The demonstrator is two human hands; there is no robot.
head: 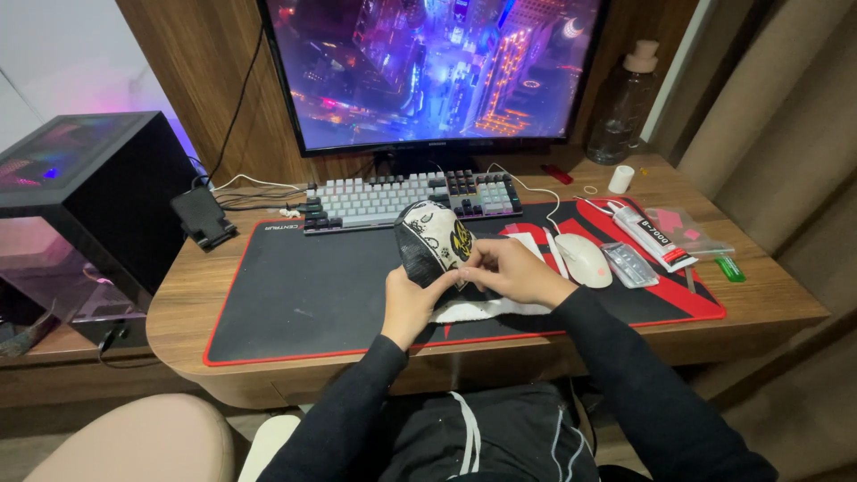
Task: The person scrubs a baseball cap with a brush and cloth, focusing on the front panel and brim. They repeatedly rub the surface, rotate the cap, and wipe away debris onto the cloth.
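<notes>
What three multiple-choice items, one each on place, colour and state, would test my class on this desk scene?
1. Where is the white computer mouse?
A. right of the hands
B. on the keyboard
C. on the floor

2. What colour edges the black desk mat?
A. green
B. red
C. yellow

3. What state is the wide monitor in?
A. dark
B. covered
C. lit

Answers: 1 A, it lies beside the right hand. 2 B, a red border rings it. 3 C, it shows a purple night city.
</notes>
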